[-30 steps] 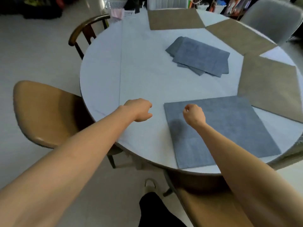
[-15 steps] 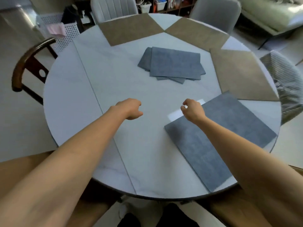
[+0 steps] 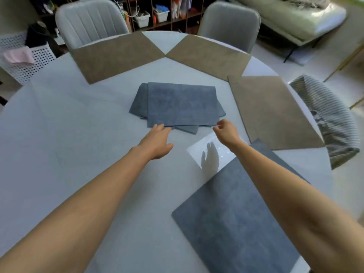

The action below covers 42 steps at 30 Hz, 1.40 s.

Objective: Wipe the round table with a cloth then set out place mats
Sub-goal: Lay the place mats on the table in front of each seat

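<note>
Place mats are what we see across the round bench (image 3: 82,146), and we take the blue-grey stack (image 3: 179,105) at its middle as our landmark. Nearest us, right of and below the stack, a single blue-grey mat (image 3: 236,223) lies flat and skewed; our right forearm covers part of it and its near corner runs out of view at the bench edge. Our left hand (image 3: 157,142) reaches toward the stack with fingers (image 3: 158,128) straight and slightly spread, the tips at the stack's near edge; we cannot tell whether they touch it. Our right hand (image 3: 226,131) hovers just beside the stack's near right corner, fingers loosely curled and holding nothing. The stack itself is several mats fanned unevenly, so the lower ones show only as corners. Beyond and right of the stack, three tan mats (image 3: 271,111) ring the far edge, with two grey chairs (image 3: 88,22) behind them.
</note>
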Each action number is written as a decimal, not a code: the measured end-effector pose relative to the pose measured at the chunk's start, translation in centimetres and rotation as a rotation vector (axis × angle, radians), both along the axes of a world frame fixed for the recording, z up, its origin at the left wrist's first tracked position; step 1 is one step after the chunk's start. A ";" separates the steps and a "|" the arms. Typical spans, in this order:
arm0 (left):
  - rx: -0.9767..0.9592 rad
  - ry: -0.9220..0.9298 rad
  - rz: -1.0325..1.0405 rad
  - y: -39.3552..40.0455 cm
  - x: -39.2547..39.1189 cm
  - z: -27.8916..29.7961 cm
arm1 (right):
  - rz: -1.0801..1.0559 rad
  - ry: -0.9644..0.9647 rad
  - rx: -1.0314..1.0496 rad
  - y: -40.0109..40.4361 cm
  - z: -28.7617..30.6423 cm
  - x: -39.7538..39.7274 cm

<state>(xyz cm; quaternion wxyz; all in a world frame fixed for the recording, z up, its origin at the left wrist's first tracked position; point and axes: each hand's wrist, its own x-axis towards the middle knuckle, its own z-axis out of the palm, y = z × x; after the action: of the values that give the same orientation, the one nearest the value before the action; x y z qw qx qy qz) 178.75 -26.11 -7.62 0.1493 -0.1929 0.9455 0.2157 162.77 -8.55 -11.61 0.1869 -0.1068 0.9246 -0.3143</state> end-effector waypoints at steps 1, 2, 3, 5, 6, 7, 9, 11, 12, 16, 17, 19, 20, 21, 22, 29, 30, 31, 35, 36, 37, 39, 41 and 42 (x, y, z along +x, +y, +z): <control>0.014 0.000 0.014 0.0 -2.1 -0.2 | -0.012 -0.006 -0.015 -0.7 -0.2 -2.2; 0.035 0.007 0.027 -0.1 -4.3 -0.4 | -0.026 -0.017 -0.039 -1.3 -0.2 -4.4; 0.051 0.008 0.038 -0.1 -6.2 -0.7 | -0.040 -0.026 -0.063 -1.8 -0.3 -6.3; 0.079 0.018 0.057 -0.3 -10.3 -1.4 | -0.087 -0.065 -0.126 -2.9 -1.0 -9.9; 0.090 0.024 0.066 -0.3 -11.6 -1.8 | -0.118 -0.091 -0.162 -3.4 -1.3 -11.0; 0.100 0.022 0.081 -0.5 -13.3 -2.5 | -0.146 -0.130 -0.200 -4.1 -1.9 -12.6; 0.138 0.029 0.116 -0.8 -15.1 -3.5 | -0.204 -0.206 -0.282 -5.2 -2.6 -14.4; 0.228 0.074 0.191 -1.0 -16.6 -4.5 | -0.266 -0.266 -0.358 -6.2 -3.1 -15.9; 0.285 0.108 0.240 -1.1 -17.3 -4.9 | -0.303 -0.275 -0.388 -6.6 -3.5 -16.7; 0.514 0.239 0.428 -1.0 -19.5 -4.9 | -0.337 -0.259 -0.476 -7.3 -3.8 -17.7; 0.559 0.247 0.446 -1.0 -19.9 -4.7 | -0.288 -0.266 -0.499 -7.3 -3.3 -17.5; 0.572 0.180 0.416 -0.6 -20.5 -4.3 | -0.166 -0.306 -0.568 -7.3 -1.9 -16.7; 0.540 0.136 0.383 -0.3 -20.8 -4.1 | -0.105 -0.303 -0.602 -7.3 -1.1 -16.2; 0.499 0.105 0.359 0.0 -21.0 -4.0 | -0.045 -0.253 -0.608 -7.4 -0.5 -15.7; 0.458 0.093 0.349 0.3 -21.3 -3.9 | 0.006 -0.159 -0.597 -7.4 0.2 -15.3; 0.122 0.488 0.541 -0.3 -22.5 -2.6 | 0.276 0.110 -0.601 -8.4 3.3 -13.6; 0.116 0.551 0.571 -0.6 -22.5 -1.9 | 0.207 0.137 -0.636 -8.3 3.7 -13.8; 0.126 0.600 0.611 -0.9 -22.6 -0.9 | 0.142 0.173 -0.648 -8.1 4.3 -14.2; 0.260 0.765 0.744 -0.3 -23.1 1.8 | 0.276 0.230 -0.398 -7.1 4.8 -17.0; 0.301 0.798 0.739 0.1 -23.1 2.4 | 0.304 0.231 -0.329 -7.1 4.8 -17.5; 0.337 0.827 0.716 0.4 -23.2 3.1 | 0.289 0.232 -0.298 -7.1 4.9 -17.9; 0.398 0.878 0.638 1.1 -23.2 4.3 | 0.150 0.204 -0.307 -7.1 5.5 -18.2; 0.433 0.907 0.564 1.8 -22.9 5.2 | 0.002 0.152 -0.276 -6.8 6.4 -18.6; 0.442 0.914 0.533 2.1 -22.7 5.7 | -0.035 0.132 -0.234 -6.7 6.9 -18.8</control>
<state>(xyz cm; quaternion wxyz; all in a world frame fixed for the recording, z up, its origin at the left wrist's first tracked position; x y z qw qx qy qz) 156.06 -24.00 -1.96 -0.2974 -0.2760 0.7652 0.4998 143.94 -15.23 -4.71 0.1062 -0.1323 0.8936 -0.4156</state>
